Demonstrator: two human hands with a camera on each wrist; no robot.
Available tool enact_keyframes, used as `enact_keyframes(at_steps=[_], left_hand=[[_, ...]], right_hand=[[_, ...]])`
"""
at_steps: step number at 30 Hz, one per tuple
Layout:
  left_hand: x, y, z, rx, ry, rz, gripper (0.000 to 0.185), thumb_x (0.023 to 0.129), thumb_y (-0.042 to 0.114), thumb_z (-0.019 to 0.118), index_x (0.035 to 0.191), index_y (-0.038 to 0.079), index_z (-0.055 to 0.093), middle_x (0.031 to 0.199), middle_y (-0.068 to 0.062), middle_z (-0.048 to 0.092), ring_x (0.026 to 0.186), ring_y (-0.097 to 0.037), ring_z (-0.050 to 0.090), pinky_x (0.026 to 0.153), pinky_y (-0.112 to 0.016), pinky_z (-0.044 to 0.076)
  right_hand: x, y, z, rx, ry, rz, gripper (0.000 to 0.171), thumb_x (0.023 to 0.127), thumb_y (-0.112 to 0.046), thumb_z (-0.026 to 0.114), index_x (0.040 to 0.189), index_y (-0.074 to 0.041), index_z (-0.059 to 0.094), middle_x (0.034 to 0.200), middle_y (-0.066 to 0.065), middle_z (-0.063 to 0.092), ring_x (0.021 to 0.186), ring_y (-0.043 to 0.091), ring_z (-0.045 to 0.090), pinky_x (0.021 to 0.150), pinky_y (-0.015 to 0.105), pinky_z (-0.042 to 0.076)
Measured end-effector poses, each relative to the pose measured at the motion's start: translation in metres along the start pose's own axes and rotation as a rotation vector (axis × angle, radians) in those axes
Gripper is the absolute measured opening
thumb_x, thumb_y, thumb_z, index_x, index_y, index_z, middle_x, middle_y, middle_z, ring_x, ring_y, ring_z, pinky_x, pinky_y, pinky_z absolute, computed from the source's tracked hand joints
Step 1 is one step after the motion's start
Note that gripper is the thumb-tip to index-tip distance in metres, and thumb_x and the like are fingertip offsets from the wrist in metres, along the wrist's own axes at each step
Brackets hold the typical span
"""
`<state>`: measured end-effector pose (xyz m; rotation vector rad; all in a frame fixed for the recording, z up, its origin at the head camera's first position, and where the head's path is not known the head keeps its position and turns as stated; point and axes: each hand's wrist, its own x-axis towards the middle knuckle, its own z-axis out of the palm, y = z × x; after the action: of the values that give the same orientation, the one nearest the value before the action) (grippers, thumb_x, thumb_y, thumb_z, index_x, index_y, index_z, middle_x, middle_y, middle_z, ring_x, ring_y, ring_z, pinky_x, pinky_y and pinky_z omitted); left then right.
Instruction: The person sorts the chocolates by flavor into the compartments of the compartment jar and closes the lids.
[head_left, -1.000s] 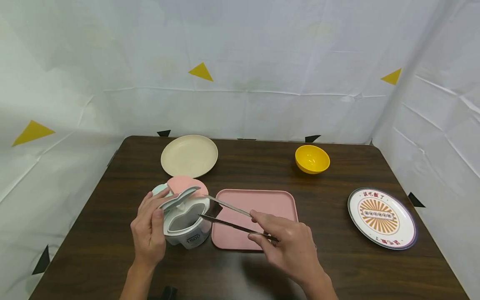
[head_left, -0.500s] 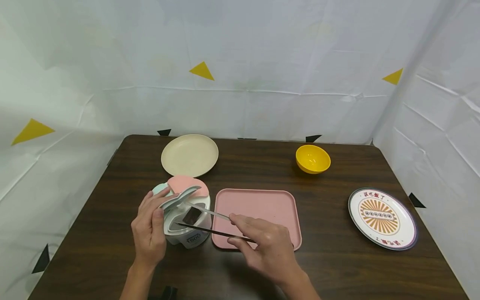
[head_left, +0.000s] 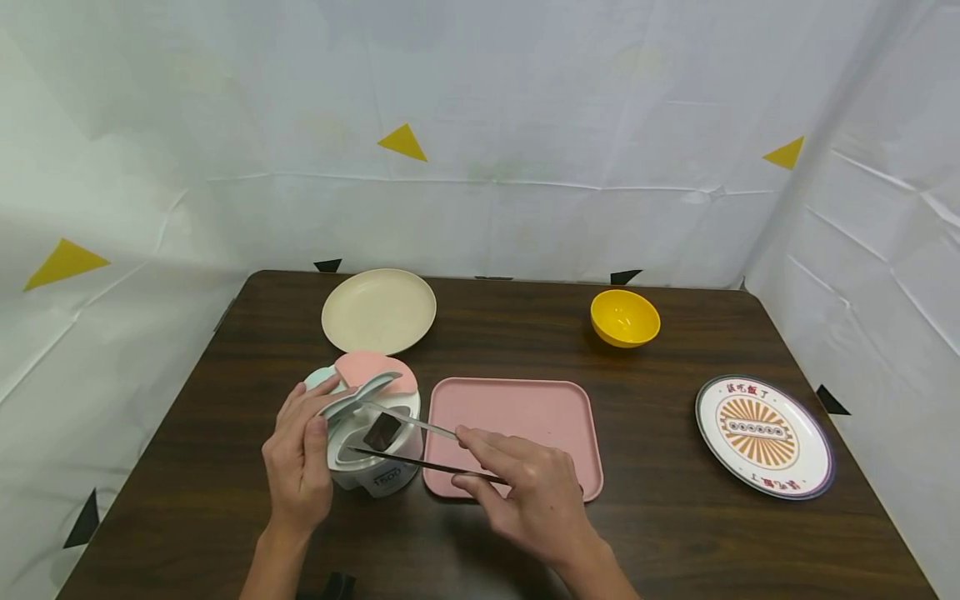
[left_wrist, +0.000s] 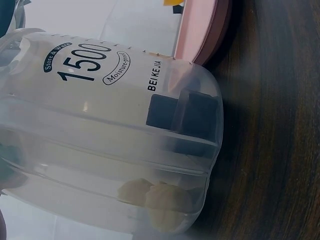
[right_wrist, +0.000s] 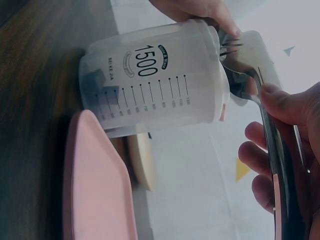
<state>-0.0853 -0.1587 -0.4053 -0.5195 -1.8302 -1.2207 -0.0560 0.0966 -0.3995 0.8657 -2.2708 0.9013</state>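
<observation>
Left hand grips the container; right hand pinches tongs holding a dark square; only the left wrist view shows pale lumps inside.

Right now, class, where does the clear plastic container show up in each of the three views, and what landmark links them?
Head view: container left of centre, beside the left hand.
Left wrist view: container fills most of the frame, lying sideways.
Right wrist view: container in the upper middle, marked 1500.
Shared landmark: the pink tray next to it.
</observation>
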Motion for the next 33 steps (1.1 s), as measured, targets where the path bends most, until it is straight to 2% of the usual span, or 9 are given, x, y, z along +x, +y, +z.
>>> enact_keyframes(at_steps=[15,27,33], left_hand=[[-0.007,-0.012,-0.001,0.014,0.003,-0.006,0.027,0.097,0.000,0.042,0.098,-0.010,0.068,0.097,-0.026,0.069,0.110,-0.033,0.064,0.108,-0.050,0.032],[0.000,0.000,0.000,0.002,0.001,-0.008,0.027,0.095,-0.002,0.042,0.097,-0.012,0.068,0.095,-0.027,0.068,0.110,-0.034,0.064,0.108,-0.046,0.032],[0.001,0.001,0.000,-0.002,0.002,-0.005,0.027,0.095,-0.003,0.043,0.097,-0.012,0.068,0.095,-0.025,0.069,0.110,-0.035,0.064,0.108,-0.045,0.032]], right_hand=[[0.001,-0.001,-0.003,-0.023,-0.026,0.017,0.051,0.079,-0.025,0.082,0.127,-0.017,0.067,0.110,-0.008,0.071,0.093,0.009,0.070,0.068,0.029,0.055],[-0.002,0.003,-0.014,-0.024,-0.028,0.014,0.056,0.077,-0.025,0.083,0.129,-0.015,0.066,0.111,-0.006,0.071,0.092,0.010,0.070,0.072,0.030,0.055],[-0.009,0.015,-0.036,-0.071,-0.062,0.088,0.058,0.075,-0.025,0.084,0.130,-0.018,0.065,0.108,-0.011,0.070,0.073,0.002,0.064,0.058,0.021,0.049]])
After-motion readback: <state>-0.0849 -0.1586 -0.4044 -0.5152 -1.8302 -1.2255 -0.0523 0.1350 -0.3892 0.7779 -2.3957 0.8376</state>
